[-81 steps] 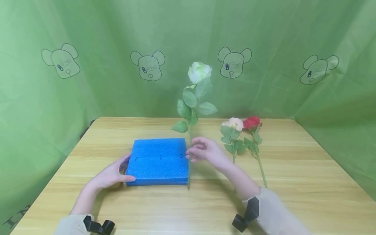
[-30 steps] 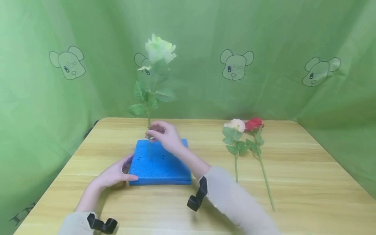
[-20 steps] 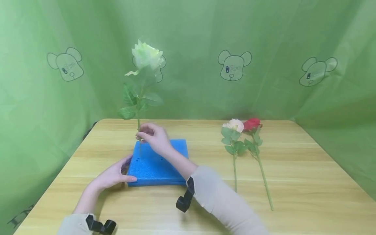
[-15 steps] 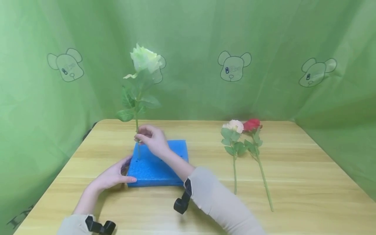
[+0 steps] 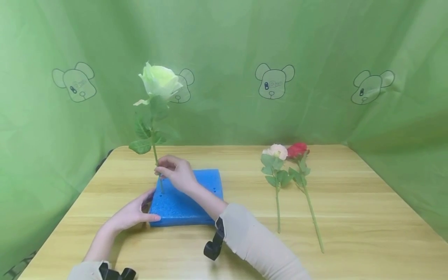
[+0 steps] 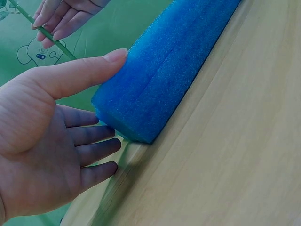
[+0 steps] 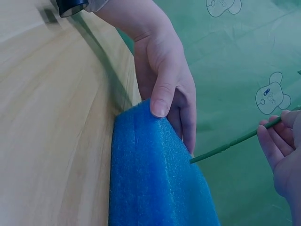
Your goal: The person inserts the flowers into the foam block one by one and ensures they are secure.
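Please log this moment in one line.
right hand: pinches white rose by stem; left hand: touches blue foam block; pink rose, red rose: on table

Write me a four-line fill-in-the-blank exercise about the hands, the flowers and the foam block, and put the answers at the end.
1. The right hand pinches the greenish-white flower by its ____.
2. The left hand has its ____ on the near left corner of the foam block.
3. The foam block is ____ in colour.
4. In the head view, the pale pink flower lies to the ____ of the red flower.

Missing words: stem; thumb; blue; left.
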The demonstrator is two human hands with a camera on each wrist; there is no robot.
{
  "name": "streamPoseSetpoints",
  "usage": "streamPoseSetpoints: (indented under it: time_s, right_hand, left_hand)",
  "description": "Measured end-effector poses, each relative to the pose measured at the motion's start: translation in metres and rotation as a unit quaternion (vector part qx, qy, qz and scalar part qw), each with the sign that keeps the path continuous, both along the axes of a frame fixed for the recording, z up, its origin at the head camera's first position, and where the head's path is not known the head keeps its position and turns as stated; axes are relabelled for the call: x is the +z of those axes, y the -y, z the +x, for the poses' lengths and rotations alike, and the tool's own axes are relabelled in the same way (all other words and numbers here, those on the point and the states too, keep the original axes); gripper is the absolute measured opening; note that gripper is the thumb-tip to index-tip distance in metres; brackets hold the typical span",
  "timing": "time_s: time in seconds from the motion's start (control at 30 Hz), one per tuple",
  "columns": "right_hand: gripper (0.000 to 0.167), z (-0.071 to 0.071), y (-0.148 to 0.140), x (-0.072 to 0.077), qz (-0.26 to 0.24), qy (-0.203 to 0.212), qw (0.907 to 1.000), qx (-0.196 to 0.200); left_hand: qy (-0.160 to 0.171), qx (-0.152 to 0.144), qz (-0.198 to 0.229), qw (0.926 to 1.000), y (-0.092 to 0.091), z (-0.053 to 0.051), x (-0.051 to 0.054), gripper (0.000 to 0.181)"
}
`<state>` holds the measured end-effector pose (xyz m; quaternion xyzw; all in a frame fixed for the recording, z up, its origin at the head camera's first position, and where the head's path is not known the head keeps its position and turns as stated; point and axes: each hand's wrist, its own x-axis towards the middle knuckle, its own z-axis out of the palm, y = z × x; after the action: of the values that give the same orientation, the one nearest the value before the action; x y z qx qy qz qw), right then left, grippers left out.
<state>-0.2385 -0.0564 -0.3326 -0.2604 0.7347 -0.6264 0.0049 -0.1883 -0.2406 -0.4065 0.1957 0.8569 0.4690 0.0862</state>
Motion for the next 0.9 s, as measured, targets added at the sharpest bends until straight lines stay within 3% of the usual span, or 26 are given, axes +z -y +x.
streamPoseSetpoints:
  time_s: [0.63,0.9]
  right_hand:
    - [0.018,-0.0015,-0.0002,-0.0026,0.03,0.0,0.9995,-0.006]
    - [0.018,-0.0031,0.0015,-0.0092,0.034,0.002,0.9994,-0.007]
  left_hand:
    - [0.008,-0.005,0.001,1.0,-0.0007,-0.0008,0.0044,0.095]
    - [0.008,0.008,-0.01,0.9999,-0.0001,0.0005,0.0021,0.096]
